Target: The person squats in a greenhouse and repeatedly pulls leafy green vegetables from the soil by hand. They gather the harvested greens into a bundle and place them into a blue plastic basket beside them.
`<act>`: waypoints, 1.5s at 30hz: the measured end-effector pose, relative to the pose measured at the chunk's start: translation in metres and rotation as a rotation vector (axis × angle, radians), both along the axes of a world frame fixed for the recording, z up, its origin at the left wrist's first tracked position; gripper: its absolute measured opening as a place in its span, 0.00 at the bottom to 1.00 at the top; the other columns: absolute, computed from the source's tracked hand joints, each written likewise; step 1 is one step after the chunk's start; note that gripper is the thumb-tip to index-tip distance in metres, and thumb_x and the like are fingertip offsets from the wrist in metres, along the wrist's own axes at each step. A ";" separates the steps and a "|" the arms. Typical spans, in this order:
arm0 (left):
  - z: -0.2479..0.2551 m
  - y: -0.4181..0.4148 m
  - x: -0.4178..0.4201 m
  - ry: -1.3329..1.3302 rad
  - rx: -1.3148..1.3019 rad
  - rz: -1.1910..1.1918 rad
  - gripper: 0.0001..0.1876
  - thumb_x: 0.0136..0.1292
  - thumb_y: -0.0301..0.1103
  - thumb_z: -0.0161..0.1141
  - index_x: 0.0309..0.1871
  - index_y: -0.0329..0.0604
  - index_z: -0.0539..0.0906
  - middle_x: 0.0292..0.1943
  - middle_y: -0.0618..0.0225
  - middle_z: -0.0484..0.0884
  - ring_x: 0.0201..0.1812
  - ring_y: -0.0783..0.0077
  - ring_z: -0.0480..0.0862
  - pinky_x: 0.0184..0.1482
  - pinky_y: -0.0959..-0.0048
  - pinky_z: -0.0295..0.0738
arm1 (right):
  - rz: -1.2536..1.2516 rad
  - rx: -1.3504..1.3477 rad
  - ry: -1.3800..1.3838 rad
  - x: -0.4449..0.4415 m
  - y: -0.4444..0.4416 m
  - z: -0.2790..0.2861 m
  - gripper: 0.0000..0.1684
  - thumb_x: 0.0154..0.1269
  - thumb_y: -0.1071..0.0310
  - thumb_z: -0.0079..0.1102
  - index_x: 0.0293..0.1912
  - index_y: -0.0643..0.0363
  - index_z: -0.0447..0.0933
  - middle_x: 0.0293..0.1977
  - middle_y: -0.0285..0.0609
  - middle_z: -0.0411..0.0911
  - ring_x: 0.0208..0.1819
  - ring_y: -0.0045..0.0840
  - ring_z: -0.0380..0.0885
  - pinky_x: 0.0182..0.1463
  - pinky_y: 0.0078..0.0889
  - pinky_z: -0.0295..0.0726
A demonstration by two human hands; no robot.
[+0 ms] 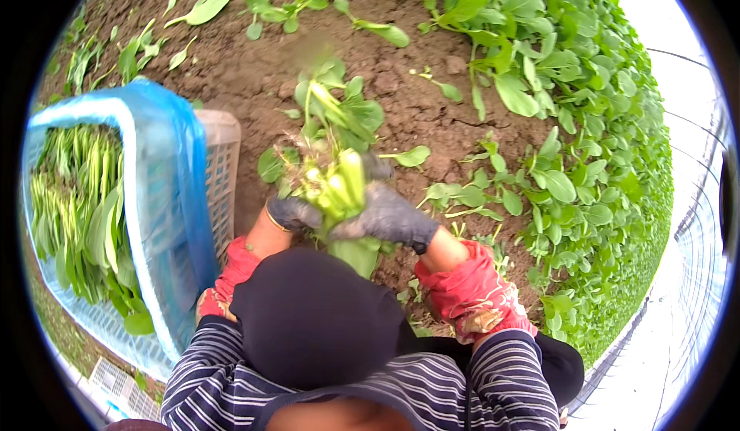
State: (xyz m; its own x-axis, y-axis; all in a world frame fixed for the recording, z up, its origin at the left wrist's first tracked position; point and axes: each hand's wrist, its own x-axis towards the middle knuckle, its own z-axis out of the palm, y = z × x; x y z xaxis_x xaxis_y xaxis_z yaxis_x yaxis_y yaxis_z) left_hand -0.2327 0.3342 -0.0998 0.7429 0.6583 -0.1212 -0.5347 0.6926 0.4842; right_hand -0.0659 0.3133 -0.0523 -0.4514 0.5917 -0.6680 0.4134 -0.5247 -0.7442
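Both my hands, in dark gloves, are at a bunch of leafy greens (pixel 341 185) above the soil, a little ahead of my knee. My right hand (pixel 387 214) grips the pale stems from the right, its fingers around them. At the lower left of the bunch is my left hand (pixel 295 212), partly hidden by stems and roots; it supports the root side. Thin roots stick out to the left, and broad leaves hang below. More leaves, somewhat blurred, lie just beyond the bunch. No tool can be made out.
On the left stands a plastic crate (pixel 225 159) with a blue plastic liner (pixel 167 182), holding stacked greens (pixel 92 200). A dense bed of growing greens (pixel 601 200) fills the right. Loose leaves (pixel 202 9) lie on the brown soil (pixel 254 84). Another light crate (pixel 124 387) is at lower left.
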 end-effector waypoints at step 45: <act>-0.014 0.020 0.069 0.040 -0.183 -0.097 0.28 0.44 0.39 0.65 0.49 0.40 0.70 0.28 0.67 0.72 0.30 0.67 0.74 0.41 0.66 0.74 | -0.408 0.763 -0.889 0.212 0.013 -0.043 0.20 0.64 0.49 0.52 0.34 0.57 0.78 0.31 0.49 0.78 0.34 0.41 0.78 0.40 0.40 0.77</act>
State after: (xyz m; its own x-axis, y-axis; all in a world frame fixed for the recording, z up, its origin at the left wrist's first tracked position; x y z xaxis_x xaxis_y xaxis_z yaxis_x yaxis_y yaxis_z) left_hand -0.1636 0.3541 -0.1135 0.7942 0.5479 -0.2629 -0.4437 0.8184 0.3650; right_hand 0.1462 0.3259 -0.0949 0.2902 0.9543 -0.0715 0.8392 -0.2897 -0.4603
